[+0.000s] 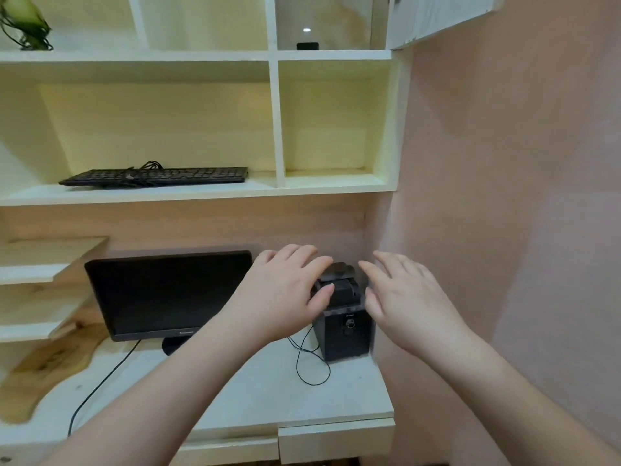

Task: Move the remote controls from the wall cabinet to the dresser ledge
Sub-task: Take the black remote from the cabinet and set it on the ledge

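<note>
Black remote controls (pixel 339 282) lie stacked on top of a black speaker (pixel 342 331) at the right end of the white ledge (pixel 262 391). My left hand (pixel 285 290) lies over their left side, with the fingers across the top and the thumb pressed on the near edge of one remote. My right hand (pixel 403 301) hovers just to the right of the speaker, fingers spread and holding nothing. High up, a small black object (pixel 307 46) sits in the wall cabinet compartment (pixel 332 53), whose door (pixel 437 18) stands open.
A dark monitor (pixel 168 294) stands left of the speaker, its cable trailing over the ledge. A thin black wire (pixel 311 368) loops in front of the speaker. A black keyboard (pixel 154 176) lies on the shelf above. A pink wall (pixel 504 196) closes in on the right.
</note>
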`<state>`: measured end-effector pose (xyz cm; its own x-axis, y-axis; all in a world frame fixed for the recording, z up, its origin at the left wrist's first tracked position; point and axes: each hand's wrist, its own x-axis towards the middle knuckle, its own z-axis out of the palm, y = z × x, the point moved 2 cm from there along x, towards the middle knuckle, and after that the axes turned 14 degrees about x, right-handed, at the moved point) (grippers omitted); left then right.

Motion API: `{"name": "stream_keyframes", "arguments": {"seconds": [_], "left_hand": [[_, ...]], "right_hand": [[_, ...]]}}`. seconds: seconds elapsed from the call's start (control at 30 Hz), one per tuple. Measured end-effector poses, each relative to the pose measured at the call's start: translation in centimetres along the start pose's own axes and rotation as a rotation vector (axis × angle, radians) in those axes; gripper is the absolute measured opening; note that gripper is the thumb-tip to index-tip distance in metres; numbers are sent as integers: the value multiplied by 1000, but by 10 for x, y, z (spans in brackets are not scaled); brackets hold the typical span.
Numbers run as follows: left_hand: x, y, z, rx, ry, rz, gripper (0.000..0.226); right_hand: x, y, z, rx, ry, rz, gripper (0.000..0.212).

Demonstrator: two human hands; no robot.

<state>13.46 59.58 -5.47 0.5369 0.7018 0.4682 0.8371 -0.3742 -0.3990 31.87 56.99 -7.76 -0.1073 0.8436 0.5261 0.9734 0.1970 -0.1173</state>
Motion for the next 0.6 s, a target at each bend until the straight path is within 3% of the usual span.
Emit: {"name": "stream_keyframes", "arguments": {"seconds": [0.27,0.6], "left_hand": [[38,-62,8,10,63,22,56],[97,-167,1,-8,188,52,47]], "right_hand": [[73,-31,5,-58,56,-43,51],[185,-83,-10,-91,142,-70,46]]}}
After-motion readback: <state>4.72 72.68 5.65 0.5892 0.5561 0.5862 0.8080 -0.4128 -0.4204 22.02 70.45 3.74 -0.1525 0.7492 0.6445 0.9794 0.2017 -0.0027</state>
